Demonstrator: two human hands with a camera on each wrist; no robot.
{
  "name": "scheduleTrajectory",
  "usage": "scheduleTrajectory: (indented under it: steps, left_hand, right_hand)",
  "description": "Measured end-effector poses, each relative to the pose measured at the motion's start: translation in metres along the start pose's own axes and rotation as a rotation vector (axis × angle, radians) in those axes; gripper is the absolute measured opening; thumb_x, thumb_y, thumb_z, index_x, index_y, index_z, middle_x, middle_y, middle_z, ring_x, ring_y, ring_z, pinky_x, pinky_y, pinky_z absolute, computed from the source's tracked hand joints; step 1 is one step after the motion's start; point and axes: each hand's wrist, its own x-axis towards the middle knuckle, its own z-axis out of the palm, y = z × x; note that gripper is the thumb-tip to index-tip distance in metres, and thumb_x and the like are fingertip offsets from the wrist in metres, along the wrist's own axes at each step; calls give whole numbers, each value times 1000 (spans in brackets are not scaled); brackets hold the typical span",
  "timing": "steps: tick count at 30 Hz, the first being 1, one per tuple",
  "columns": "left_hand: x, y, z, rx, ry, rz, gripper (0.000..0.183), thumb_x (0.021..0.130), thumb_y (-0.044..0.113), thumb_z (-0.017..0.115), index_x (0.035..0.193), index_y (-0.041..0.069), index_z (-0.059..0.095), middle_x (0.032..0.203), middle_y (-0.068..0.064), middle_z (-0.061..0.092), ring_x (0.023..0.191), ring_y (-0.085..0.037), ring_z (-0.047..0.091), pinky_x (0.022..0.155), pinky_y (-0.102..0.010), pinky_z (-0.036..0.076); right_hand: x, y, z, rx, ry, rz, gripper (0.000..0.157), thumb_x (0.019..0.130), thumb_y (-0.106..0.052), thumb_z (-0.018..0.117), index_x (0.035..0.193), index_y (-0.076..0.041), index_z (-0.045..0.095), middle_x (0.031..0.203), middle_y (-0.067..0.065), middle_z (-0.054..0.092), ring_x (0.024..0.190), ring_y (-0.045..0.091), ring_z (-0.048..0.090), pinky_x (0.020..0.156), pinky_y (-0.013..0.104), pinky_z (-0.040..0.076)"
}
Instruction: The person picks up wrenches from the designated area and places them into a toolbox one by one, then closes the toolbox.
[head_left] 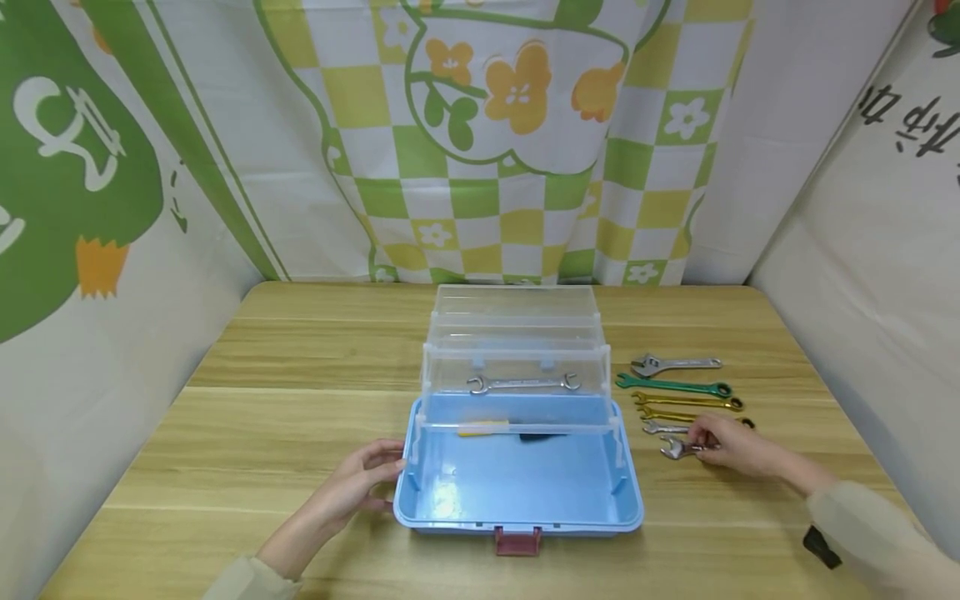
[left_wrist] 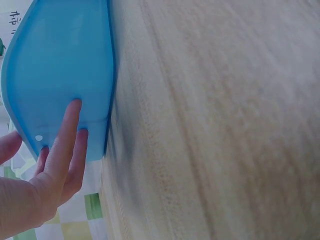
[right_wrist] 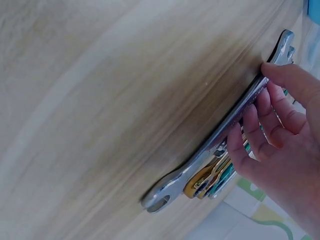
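Observation:
On the table's right side my right hand pinches a silver open-end wrench between thumb and fingertips. It is the nearest in a row of wrenches, and it lies along the tabletop. My left hand rests at the left side of a blue toolbox, fingers fairly straight against its outer wall in the left wrist view and the thumb by the rim. The toolbox stands open, its clear trays raised toward the back. One tray carries a silver double open-end wrench.
Behind the right hand lie a small silver wrench, gold wrenches, a green wrench and an adjustable wrench. A yellow-and-black tool is partly visible behind the tray's front. A black object lies near the right sleeve.

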Motion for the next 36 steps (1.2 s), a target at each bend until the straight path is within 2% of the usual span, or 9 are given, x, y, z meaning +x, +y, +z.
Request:
scheduleTrajectory:
  steps: [8,18,29,32,36]
  left_hand:
    - [0,1,1,5,6,-9,56,87,19,52,126,-13,29,119,-26,44,93,-22,55,73,-45,53]
    - [0,1,0,-1,-10,-8,55,88,19,52,127,-13,28,119,-26,43,94,-23,54,74,-45,52]
    - [1,0,0,5,1,-15,56,87,19,52,127,-13,28,120,-27,43,94,-23,55,73,-44,53]
    - [1,0,0,5,2,-15,56,87,19,53,127,-13,29,119,-26,43,93,-23,55,72,-44,53]
    - [1,0,0,4,1,-14,56,87,19,53,126,-13,29,118,-26,44,93,-23,55,72,-44,53]
  right_hand:
    - [6,-2,0,-47,-2,33,22,62,3,62,81,-4,52,74,-2,48,65,4,41,51,20,40]
    - [10,-2,4,-83,14,86,27,56,2,62,79,-6,50,68,-3,45,60,5,38,47,19,36]
    - [6,1,0,10,30,46,25,58,2,63,80,-6,54,72,-2,50,64,5,43,52,19,43]
    - [4,3,-2,78,19,57,22,63,2,64,82,-6,57,75,-1,53,67,5,47,55,20,46]
    - [2,7,-5,228,-2,65,16,70,-1,68,84,-1,61,78,5,59,69,4,51,57,20,48]
